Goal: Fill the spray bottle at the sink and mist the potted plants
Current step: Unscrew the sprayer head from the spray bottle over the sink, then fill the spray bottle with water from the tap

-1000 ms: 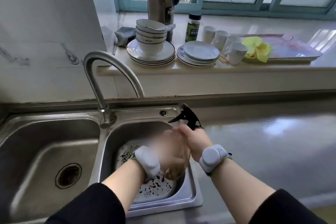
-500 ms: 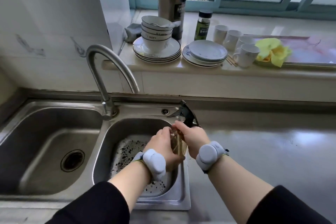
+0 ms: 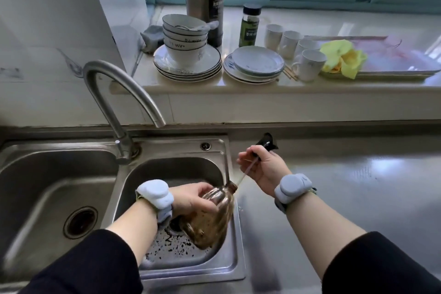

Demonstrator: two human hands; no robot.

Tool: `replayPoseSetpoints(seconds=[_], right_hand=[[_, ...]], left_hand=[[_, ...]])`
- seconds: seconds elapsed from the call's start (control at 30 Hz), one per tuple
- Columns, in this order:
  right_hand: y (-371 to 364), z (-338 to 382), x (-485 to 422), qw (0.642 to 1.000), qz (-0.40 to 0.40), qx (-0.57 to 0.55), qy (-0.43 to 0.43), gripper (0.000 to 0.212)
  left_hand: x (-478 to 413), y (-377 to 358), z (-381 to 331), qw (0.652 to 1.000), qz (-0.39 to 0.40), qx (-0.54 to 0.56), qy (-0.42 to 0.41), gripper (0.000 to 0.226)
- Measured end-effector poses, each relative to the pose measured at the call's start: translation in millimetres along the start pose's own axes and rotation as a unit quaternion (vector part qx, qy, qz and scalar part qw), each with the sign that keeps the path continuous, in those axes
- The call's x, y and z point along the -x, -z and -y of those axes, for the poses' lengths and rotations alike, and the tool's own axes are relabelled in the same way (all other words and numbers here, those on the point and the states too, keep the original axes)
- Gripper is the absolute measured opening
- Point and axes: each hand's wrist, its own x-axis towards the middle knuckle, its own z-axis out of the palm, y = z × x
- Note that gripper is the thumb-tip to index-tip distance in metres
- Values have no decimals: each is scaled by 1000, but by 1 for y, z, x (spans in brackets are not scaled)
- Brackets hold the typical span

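My left hand (image 3: pixel 191 199) grips a brown ribbed spray bottle (image 3: pixel 212 218), tilted over the small right basin of the steel sink (image 3: pixel 236 267). My right hand (image 3: pixel 263 169) holds the black spray head (image 3: pixel 266 144) up and to the right of the bottle's neck. Its thin dip tube (image 3: pixel 245 173) slants down from the head to the bottle's open mouth. The curved faucet (image 3: pixel 124 93) stands at the back left, its spout ending above the small basin. No water runs from it.
A large left basin with a drain (image 3: pixel 80 222) adjoins the small one. The window ledge behind carries stacked bowls and plates (image 3: pixel 186 55), saucers (image 3: pixel 256 63), white cups (image 3: pixel 307 63), bottles (image 3: pixel 206 0), a tray with a yellow cloth (image 3: pixel 342 58). Grey countertop (image 3: pixel 358 186) stretches right.
The two hands were together at the bottle's top; now my right hand has lifted the spray head off up and right, drawing the tube out, while my left tilts the bottle.
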Motion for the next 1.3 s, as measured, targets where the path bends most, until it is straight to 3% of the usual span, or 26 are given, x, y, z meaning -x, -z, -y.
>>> replayPoseSetpoints(seconds=[0.07, 0.13, 0.2, 0.3, 0.37, 0.43, 0.5, 0.57, 0.67, 0.8, 0.87, 0.9, 0.97, 1.03, 1.1, 1.23, 1.3], right_hand=[[7, 6, -9, 997, -57, -38, 28, 14], [14, 13, -18, 993, -101, -17, 60, 15], [24, 17, -30, 977, -141, 135, 87, 19], [31, 7, -42, 865, -158, 473, 57, 30], [33, -8, -54, 795, -129, 593, 1, 23], [37, -28, -64, 748, -95, 654, -55, 13], [42, -48, -72, 697, -71, 710, -70, 21], [48, -59, -80, 691, -97, 713, -68, 13], [50, -69, -89, 655, -112, 741, -94, 33], [46, -65, -86, 657, -185, 726, -82, 34], [35, -65, -78, 654, -175, 736, -29, 37], [28, -63, -73, 683, -155, 714, 2, 41], [3, -63, -57, 782, -67, 619, 27, 59], [-23, -65, -40, 836, 54, 546, -3, 77], [-43, -76, -30, 847, 119, 518, -16, 88], [-71, -101, -32, 855, 83, 511, 18, 94], [-71, -103, -34, 856, 65, 511, 33, 94]], left_hand=[[-5, 6, 8, 974, -77, -209, 28, 59], [-10, 11, 17, 957, -135, -250, 55, 71], [-15, 14, 24, 950, -184, -246, 59, 79], [-23, 15, 29, 944, -248, -215, 45, 90], [-28, 11, 31, 942, -277, -184, 37, 90], [-30, 7, 35, 941, -296, -159, 28, 87], [-32, 4, 40, 940, -314, -132, 17, 83], [-34, 4, 46, 940, -324, -103, 15, 82], [-34, 8, 55, 945, -321, -53, 20, 84], [-35, 9, 59, 953, -301, -6, 20, 92], [-34, 11, 61, 955, -294, 19, 16, 94], [-35, 10, 61, 955, -293, 27, 16, 93], [-33, 10, 62, 955, -294, 33, 6, 90], [-30, 10, 61, 957, -288, 34, -13, 87], [-24, 11, 59, 959, -280, 34, -37, 86], [1, 32, 64, 972, -229, -22, -40, 95], [10, 50, 68, 974, -223, -9, -32, 88]])
